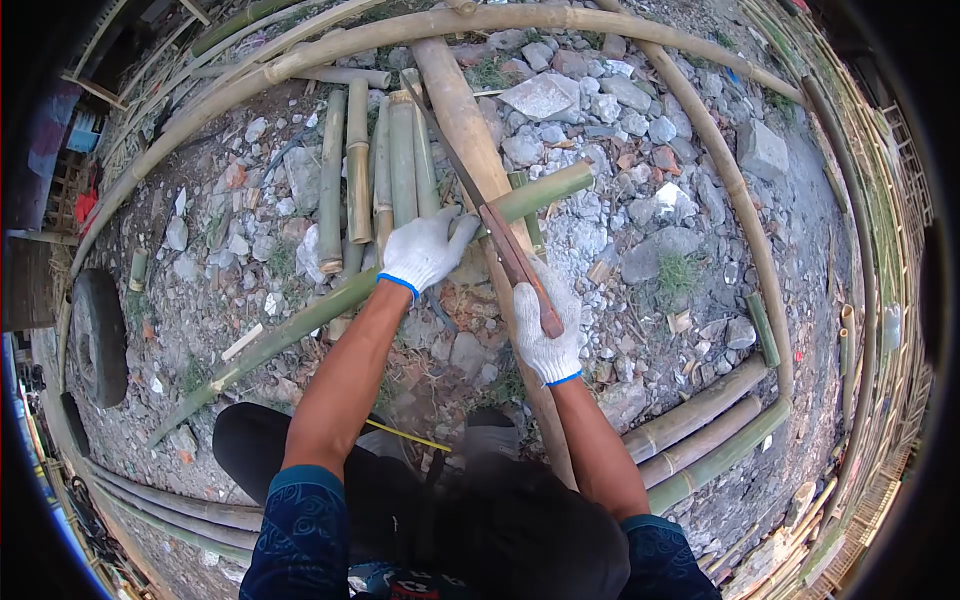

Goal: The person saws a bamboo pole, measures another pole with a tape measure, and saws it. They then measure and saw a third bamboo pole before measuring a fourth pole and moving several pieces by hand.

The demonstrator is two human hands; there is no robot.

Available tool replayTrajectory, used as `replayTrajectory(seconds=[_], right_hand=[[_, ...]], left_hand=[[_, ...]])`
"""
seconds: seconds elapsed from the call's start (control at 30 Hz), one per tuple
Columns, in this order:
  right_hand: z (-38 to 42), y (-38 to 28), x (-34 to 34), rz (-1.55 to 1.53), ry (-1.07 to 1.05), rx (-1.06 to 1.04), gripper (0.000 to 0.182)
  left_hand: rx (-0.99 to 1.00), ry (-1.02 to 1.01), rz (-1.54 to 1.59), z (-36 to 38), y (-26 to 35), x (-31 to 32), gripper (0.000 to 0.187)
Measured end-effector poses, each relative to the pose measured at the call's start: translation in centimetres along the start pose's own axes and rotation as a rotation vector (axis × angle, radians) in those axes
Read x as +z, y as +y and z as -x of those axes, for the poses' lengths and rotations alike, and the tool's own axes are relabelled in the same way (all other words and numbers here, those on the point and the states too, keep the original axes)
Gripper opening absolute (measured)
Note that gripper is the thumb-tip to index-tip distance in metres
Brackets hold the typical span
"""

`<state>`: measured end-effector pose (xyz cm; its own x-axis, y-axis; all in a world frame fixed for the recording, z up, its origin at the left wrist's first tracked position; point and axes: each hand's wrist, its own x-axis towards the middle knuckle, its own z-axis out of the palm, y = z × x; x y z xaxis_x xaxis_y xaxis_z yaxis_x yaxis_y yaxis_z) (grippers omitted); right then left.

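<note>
A long green bamboo pole [310, 316] lies slantwise in front of me, resting across a thick tan bamboo pole [452, 95]. My left hand [425, 250], in a white knitted glove with a blue cuff, grips the green pole just left of that crossing. In my right hand [550, 325], gloved the same way, is the wooden handle of a saw [512, 255]. Its narrow dark blade points away from me, up and to the left, and passes by the green pole near the crossing. The blade's teeth are too small to make out.
Several short cut bamboo pieces [358, 150] lie side by side beyond my left hand. Rubble [660, 255] covers the ground. Long bamboo poles [735, 180] frame the area. A tyre [98, 335] lies at left, and a yellow tape measure strip [408, 435] shows near my legs.
</note>
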<state>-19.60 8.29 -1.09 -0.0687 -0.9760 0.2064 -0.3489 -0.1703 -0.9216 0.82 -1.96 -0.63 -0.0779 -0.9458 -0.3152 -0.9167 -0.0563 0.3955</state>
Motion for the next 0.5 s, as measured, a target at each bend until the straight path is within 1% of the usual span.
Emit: replayTrajectory(seconds=[0.1,0.17,0.2,0.23,0.3,0.37,0.43,0.5], right_hand=[[-0.1,-0.2,-0.5,0.044,-0.021,-0.007,0.043],[-0.5,-1.3,-0.8,0.102,-0.054,-0.033,0.043],[-0.1,-1.5,-1.1,0.088,-0.075,0.004,0.043],[0.7,-1.4,-1.6,0.121,-0.083,-0.01,0.044],[3.7,-0.8,-3.6,0.19,-0.114,-0.038,0.046],[7.8,-1.2,-6.7,0.124,-0.157,0.095,0.048],[12.2,-1.9,-10.2,0.181,-0.174,0.158,0.051],[14.6,-3.3,-13.1,0.242,-0.214,0.182,0.054]], left_hand=[[0.005,0.038,-0.05,-0.1,0.2,0.5,0.064],[0.014,0.022,-0.06,-0.1,0.0,0.8,0.064],[0.023,0.025,-0.057,-0.3,-0.5,1.1,0.064],[0.034,0.039,-0.06,-0.6,-0.7,0.7,0.064],[0.019,0.025,-0.047,-0.8,-0.8,0.4,0.065],[0.018,0.009,-0.035,-0.9,-0.8,0.2,0.066],[0.029,-0.003,-0.026,-0.7,-0.6,0.0,0.067],[0.014,-0.019,-0.025,-0.7,-0.5,0.0,0.067]])
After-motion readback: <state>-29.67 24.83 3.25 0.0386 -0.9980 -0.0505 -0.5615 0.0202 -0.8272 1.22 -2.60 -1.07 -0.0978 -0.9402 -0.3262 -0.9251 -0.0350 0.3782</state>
